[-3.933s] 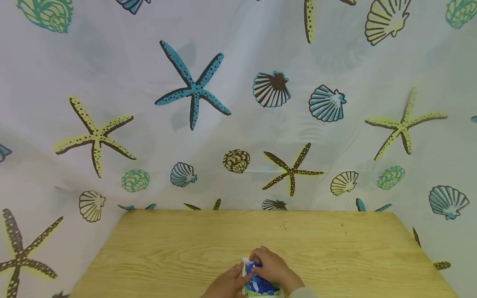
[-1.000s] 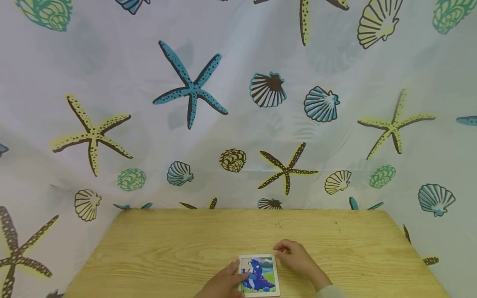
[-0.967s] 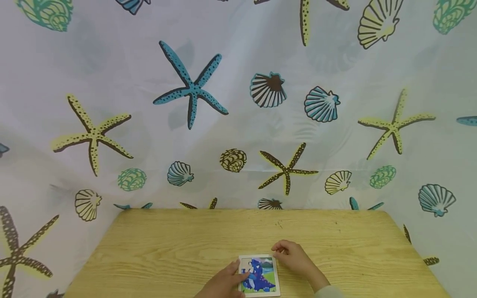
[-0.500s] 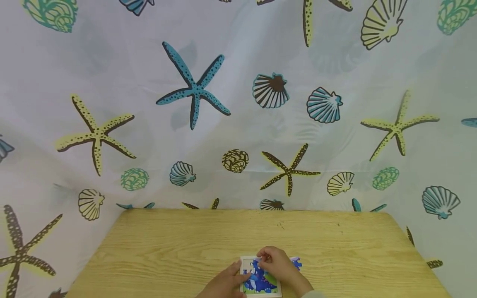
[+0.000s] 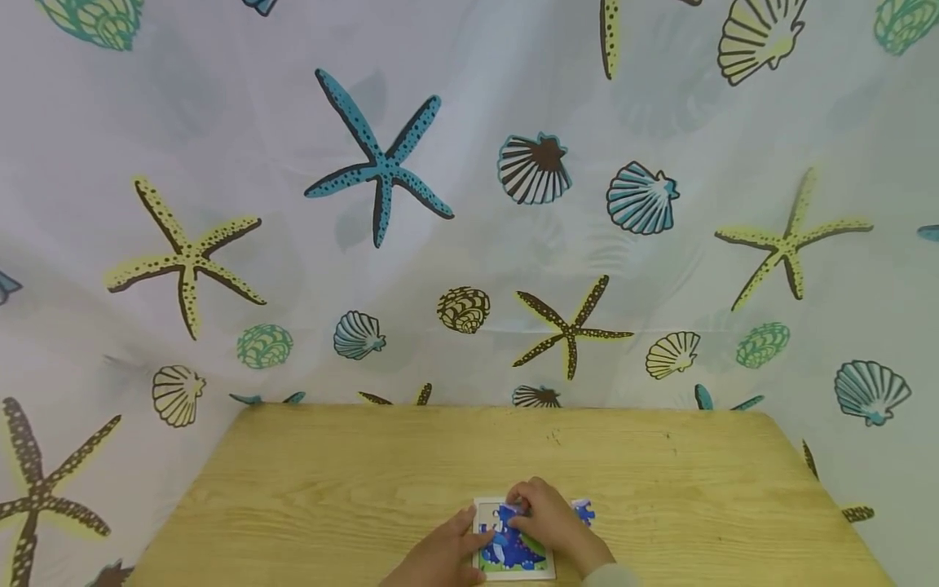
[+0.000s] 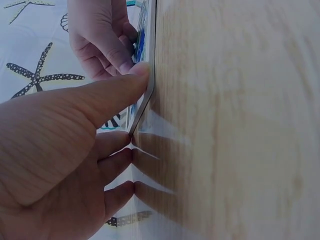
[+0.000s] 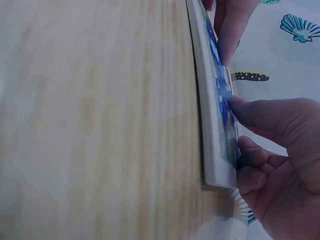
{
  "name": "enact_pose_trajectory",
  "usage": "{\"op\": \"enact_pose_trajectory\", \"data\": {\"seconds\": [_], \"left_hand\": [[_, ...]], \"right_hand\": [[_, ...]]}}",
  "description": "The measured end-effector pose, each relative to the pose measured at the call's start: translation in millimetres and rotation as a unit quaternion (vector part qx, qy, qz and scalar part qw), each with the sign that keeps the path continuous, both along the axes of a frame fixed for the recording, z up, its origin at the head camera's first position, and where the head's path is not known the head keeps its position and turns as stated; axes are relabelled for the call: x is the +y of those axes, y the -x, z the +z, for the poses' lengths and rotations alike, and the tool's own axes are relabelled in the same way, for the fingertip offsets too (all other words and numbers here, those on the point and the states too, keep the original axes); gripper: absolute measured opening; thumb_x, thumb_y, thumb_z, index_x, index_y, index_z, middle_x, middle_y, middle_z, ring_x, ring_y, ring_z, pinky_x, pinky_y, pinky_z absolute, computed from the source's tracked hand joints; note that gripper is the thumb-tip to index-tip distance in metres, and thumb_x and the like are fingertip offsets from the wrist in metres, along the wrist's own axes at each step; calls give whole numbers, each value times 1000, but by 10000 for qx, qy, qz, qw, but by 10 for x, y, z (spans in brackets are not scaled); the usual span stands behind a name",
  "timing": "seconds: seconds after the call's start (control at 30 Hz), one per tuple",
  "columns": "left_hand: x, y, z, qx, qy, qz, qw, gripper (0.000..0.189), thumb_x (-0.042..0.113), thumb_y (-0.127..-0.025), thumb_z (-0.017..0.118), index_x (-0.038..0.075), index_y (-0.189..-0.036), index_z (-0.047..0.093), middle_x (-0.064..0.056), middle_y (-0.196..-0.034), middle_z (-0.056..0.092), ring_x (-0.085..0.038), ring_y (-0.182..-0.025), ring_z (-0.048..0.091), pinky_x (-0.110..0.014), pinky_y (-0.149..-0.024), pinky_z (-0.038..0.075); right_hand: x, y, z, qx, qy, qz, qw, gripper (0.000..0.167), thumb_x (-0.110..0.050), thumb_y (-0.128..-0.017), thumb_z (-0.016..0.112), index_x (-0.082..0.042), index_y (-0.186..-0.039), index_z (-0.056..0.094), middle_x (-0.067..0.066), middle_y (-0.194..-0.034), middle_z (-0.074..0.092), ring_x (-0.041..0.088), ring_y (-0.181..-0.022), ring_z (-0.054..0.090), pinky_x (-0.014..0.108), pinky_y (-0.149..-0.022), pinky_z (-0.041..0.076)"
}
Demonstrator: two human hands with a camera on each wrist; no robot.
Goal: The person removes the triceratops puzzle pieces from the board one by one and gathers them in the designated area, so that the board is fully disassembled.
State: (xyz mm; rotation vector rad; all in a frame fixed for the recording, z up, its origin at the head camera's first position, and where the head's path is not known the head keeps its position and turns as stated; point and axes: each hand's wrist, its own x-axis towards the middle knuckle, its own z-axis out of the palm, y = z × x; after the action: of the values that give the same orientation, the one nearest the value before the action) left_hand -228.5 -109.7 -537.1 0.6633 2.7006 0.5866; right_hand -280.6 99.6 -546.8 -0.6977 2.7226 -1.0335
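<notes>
A small white-framed puzzle board (image 5: pixel 508 556) with a blue dinosaur picture lies flat near the table's front edge. My left hand (image 5: pixel 440 561) rests on the wood beside it, with the thumb pressed against the board's left edge (image 6: pixel 145 97). My right hand (image 5: pixel 548 528) lies over the board's upper right, fingers curled, and pinches a blue puzzle piece (image 5: pixel 517 509) against the picture. In the right wrist view the board (image 7: pixel 212 125) shows edge-on with my right hand's thumb (image 7: pixel 240 107) on its face. Much of the picture is hidden under my right hand.
One loose blue puzzle piece (image 5: pixel 584 512) lies on the wooden table (image 5: pixel 352 473) just right of my right hand. A curtain printed with starfish and shells (image 5: pixel 381 171) hangs behind and around the table.
My right hand has come back from the table right of the board with a piece and settled over the board's top. A loose blue piece now shows on the right. The left hand has stayed.
</notes>
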Motion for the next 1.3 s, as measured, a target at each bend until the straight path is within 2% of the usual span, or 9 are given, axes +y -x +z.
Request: {"op": "enact_pose_trajectory", "data": {"seconds": [0.23,0.33,0.5,0.7,1.07,1.17,1.3], "left_hand": [[13,-11,68,-76,-26,65,9999,56,37,-82,71,23,-134,56,-19,-149,34,-36,-132,38,-45,-101,42],[19,-16,79,-102,-53,64,9999,56,36,-82,71,23,-134,56,-19,-148,35,-36,-132,39,-45,-101,41],[21,-10,61,-104,-39,70,9999,56,37,-82,71,23,-134,56,-18,-148,35,-36,-132,39,-44,-101,42],[15,19,15,-129,-60,105,9998,56,38,-82,71,25,-134,56,-17,-148,36,-35,-133,38,-44,-101,42],[18,24,-26,-169,-124,142,9997,56,37,-81,71,26,-134,56,-17,-148,35,-36,-133,38,-46,-101,42],[19,26,-21,-239,-128,189,9995,56,37,-81,71,26,-134,55,-17,-149,35,-36,-133,38,-46,-101,42],[13,29,-8,-221,-32,146,9996,56,37,-82,71,25,-134,55,-17,-148,35,-35,-133,38,-45,-101,42]], "right_hand": [[-10,46,64,-168,-216,116,9996,17,-16,-84,71,-13,-97,61,-1,-83,46,11,-74,44,27,-65,41],[-5,54,75,-226,-222,170,9994,17,-14,-85,71,-13,-97,60,0,-86,46,13,-77,45,29,-69,44],[-4,49,77,-280,-193,152,9993,17,-15,-85,70,-14,-98,58,1,-93,46,16,-84,49,38,-78,49],[-10,35,57,-204,-32,106,9997,21,-12,-84,70,-15,-97,54,0,-97,47,17,-88,51,38,-80,49],[-33,26,-21,92,151,-206,9996,17,-12,-84,70,-17,-93,56,-5,-92,49,11,-84,50,34,-77,48],[-37,29,-27,94,376,-224,9990,12,-10,-86,67,-16,-91,57,-6,-91,55,10,-83,51,31,-75,48],[-20,26,1,104,861,-227,9960,6,-9,-88,65,-12,-90,60,-6,-86,60,6,-71,49,24,-64,46]]}}
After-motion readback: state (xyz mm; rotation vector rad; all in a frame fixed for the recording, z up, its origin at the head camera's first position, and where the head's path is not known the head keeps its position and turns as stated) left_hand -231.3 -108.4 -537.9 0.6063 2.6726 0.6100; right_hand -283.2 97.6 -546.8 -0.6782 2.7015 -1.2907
